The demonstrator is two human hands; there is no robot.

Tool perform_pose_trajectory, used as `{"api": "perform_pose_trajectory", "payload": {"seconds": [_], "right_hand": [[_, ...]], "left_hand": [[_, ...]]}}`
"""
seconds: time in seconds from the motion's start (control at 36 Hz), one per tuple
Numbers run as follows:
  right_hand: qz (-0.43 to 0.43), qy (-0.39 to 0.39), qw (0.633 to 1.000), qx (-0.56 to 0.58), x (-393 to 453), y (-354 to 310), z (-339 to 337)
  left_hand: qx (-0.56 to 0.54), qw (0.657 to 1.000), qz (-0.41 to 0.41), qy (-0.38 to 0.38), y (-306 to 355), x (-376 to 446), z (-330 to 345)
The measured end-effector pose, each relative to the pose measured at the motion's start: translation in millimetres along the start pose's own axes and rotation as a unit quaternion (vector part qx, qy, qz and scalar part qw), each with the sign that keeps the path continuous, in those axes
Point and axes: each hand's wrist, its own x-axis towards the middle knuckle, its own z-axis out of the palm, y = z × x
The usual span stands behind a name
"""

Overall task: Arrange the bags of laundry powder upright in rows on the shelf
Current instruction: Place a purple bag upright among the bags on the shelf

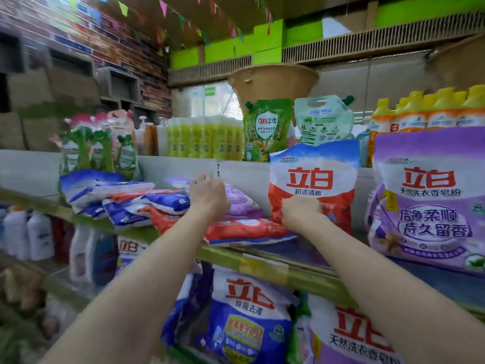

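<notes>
A red and white bag of laundry powder (313, 177) stands upright on the green-edged shelf (262, 264). My right hand (300, 210) grips its lower left part. My left hand (208, 195) rests with fingers apart on a purple bag (241, 200) lying flat in a heap. Under that one lies a red bag (244, 229), also flat. More blue and red bags (126, 198) lie piled to the left. A large purple bag (430, 200) stands upright at the right.
The top shelf holds green pouches (267, 130), yellow-green bottles (204, 137) and orange bottles with yellow caps (430, 111). The lower shelf holds upright blue (244, 316) and purple bags (351, 334). White bottles (29, 235) stand at the lower left. A brick wall rises on the left.
</notes>
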Motion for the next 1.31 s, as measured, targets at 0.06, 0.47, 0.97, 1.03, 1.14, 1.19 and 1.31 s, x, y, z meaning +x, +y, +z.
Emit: {"api": "perform_pose_trajectory", "payload": {"seconds": [0.06, 0.47, 0.97, 1.03, 1.14, 1.19, 1.31], "right_hand": [[-0.030, 0.013, 0.999, 0.014, 3.0, -16.6, -5.0], [-0.056, -0.021, 0.991, 0.119, 15.8, -37.4, -6.1], [0.001, -0.015, 0.974, 0.225, 44.0, -44.7, 4.6], [-0.009, -0.020, 0.969, 0.244, 47.2, -47.5, 4.1], [-0.015, -0.015, 0.957, 0.289, 45.1, -47.1, 2.0], [-0.022, -0.022, 0.942, 0.333, 41.2, -45.3, 0.1], [-0.049, -0.056, 0.837, 0.542, 34.3, -37.1, 3.2]], "left_hand": [[-0.012, 0.998, -0.055, 0.002, -22.6, -1.2, 1.8], [-0.113, 0.954, -0.203, -0.189, -53.8, 21.6, 16.0], [-0.332, 0.925, -0.175, 0.061, -29.0, 19.3, 13.0], [-0.337, 0.921, -0.177, 0.082, -31.9, 20.7, 7.5], [-0.437, 0.872, -0.176, 0.134, -44.2, 25.4, -7.2], [-0.502, 0.830, -0.187, 0.157, -50.2, 25.7, -13.7], [-0.641, 0.711, -0.209, 0.200, -58.7, 19.2, -16.6]]}}
